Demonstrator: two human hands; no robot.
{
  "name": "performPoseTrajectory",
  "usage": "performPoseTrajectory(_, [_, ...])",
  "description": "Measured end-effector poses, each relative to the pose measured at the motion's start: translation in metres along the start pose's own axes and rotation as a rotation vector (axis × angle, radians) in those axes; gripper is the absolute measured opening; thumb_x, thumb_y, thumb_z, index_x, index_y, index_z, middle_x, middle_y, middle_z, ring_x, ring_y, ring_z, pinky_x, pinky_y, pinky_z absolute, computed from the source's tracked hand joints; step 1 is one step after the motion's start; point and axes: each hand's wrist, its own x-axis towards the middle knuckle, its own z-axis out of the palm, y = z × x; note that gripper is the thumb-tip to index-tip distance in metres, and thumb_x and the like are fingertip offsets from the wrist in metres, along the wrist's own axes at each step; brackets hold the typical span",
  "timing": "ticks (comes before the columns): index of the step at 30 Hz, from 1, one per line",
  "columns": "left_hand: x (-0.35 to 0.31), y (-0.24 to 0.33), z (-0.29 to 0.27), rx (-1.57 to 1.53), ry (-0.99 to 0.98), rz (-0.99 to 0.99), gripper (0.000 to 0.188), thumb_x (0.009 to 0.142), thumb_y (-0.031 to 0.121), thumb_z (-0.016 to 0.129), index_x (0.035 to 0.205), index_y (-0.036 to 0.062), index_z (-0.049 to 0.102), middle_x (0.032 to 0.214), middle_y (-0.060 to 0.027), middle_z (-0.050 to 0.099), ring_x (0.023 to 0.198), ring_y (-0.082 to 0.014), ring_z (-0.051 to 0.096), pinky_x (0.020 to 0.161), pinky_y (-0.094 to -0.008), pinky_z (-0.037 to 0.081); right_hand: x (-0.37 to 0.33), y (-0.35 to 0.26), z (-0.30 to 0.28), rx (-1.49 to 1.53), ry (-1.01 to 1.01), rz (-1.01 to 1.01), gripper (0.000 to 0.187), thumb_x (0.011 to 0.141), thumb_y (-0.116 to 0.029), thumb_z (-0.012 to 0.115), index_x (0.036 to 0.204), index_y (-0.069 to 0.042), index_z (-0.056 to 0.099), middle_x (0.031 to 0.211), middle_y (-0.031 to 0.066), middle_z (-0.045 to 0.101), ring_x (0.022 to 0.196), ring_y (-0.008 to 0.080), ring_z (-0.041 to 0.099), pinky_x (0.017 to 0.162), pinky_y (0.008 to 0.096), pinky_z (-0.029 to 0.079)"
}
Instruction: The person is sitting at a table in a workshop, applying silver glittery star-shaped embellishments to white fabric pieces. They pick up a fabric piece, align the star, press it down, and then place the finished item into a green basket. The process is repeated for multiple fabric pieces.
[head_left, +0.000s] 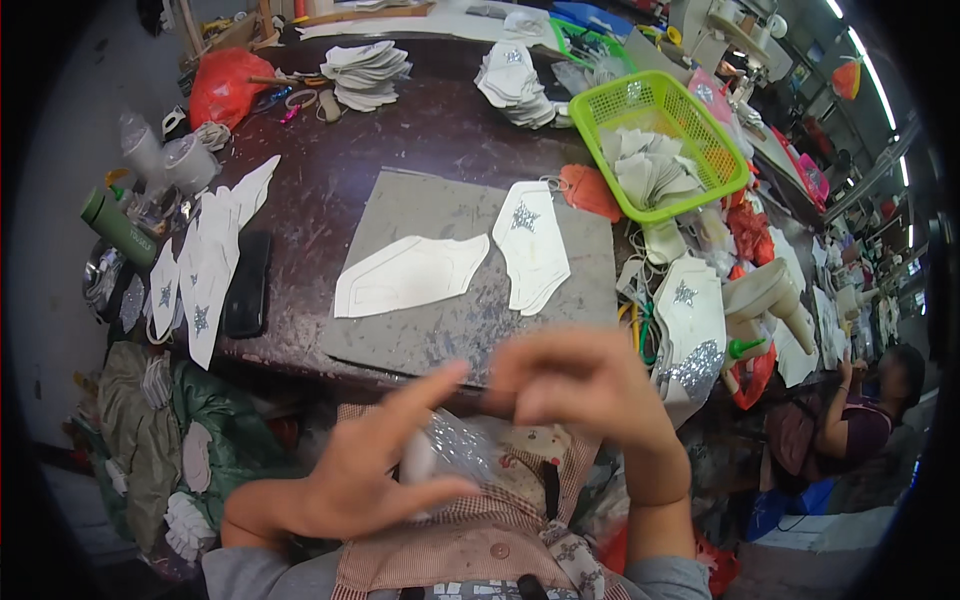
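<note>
Over my lap, my left hand point(365, 465) has its thumb and forefinger apart around a white piece with silver glitter point(462, 448), which it appears to hold; its other fingers are hidden. My right hand point(585, 385), blurred by motion, is raised at the board's front edge with its fingers curled towards the thumb. Whatever may be between those fingers is too small or smeared to make out. On the grey board point(420, 205) beyond my hands lie a plain white cut piece point(410, 275) with drawn lines and a white piece with a silver star point(530, 245).
A green basket point(735, 150) of white pieces stands at the back right. White stacks point(365, 75) lie along the far side. More star pieces point(205, 275), a black case point(248, 285) and a green bottle point(120, 225) are at left. Another person point(860, 415) sits at right.
</note>
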Motion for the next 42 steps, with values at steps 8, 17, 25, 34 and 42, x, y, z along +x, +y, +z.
performPoseTrajectory(8, [-0.016, -0.045, 0.03, -0.44, 0.105, -0.402, 0.06, 0.075, 0.004, 0.076, 0.127, -0.0043, 0.048, 0.09, -0.0066, 0.067, 0.085, -0.0051, 0.057, 0.078, -0.021, 0.046, 0.077, 0.155, -0.076, -1.031, 0.795, 0.016, 0.047, 0.069, -0.022, 0.078, 0.1, 0.006, 0.059, 0.099, 0.0231, 0.053, 0.097, 0.0368, 0.05, 0.083, 0.0425, 0.04])
performPoseTrajectory(17, [-0.029, -0.083, 0.035, -0.756, -0.071, -0.414, 0.022, 0.09, 0.01, 0.062, 0.106, -0.0052, 0.061, 0.096, -0.0065, 0.067, 0.086, -0.0076, 0.059, 0.078, -0.0224, 0.046, 0.101, 0.149, -0.088, -0.826, 0.701, 0.156, 0.057, 0.063, -0.01, 0.077, 0.112, 0.002, 0.052, 0.093, 0.0205, 0.06, 0.094, 0.0355, 0.056, 0.083, 0.0408, 0.045])
performPoseTrajectory(25, [-0.028, -0.081, 0.043, -0.8, -0.021, -0.461, 0.019, 0.089, 0.009, 0.062, 0.104, -0.0045, 0.063, 0.092, -0.0063, 0.069, 0.084, -0.0071, 0.059, 0.078, -0.0227, 0.047, 0.091, 0.14, -0.089, 0.213, 0.663, 0.047, 0.051, 0.078, -0.004, 0.067, 0.124, 0.004, 0.044, 0.104, 0.0152, 0.062, 0.096, 0.0248, 0.062, 0.081, 0.0338, 0.05])
performPoseTrajectory(34, [-0.012, -0.075, 0.048, -0.589, -0.151, 0.05, 0.011, 0.077, 0.003, 0.071, 0.087, 0.0001, 0.069, 0.087, -0.0105, 0.07, 0.08, -0.0213, 0.067, 0.071, -0.0287, 0.051, -0.044, 0.132, -0.001, 1.297, 0.644, -0.016, 0.045, 0.089, -0.016, 0.059, 0.13, -0.003, 0.044, 0.118, 0.0131, 0.058, 0.105, 0.028, 0.058, 0.096, 0.0458, 0.044])
performPoseTrajectory(42, [-0.011, -0.075, 0.07, -0.59, -0.468, -0.09, 0.01, 0.083, 0.007, 0.066, 0.091, 0.001, 0.068, 0.081, -0.0083, 0.068, 0.075, -0.0157, 0.066, 0.067, -0.0272, 0.05, -0.065, 0.166, 0.054, 0.849, 0.67, 0.136, 0.02, 0.091, -0.014, 0.06, 0.101, 0.004, 0.063, 0.082, 0.0104, 0.067, 0.067, 0.0174, 0.065, 0.054, 0.026, 0.052])
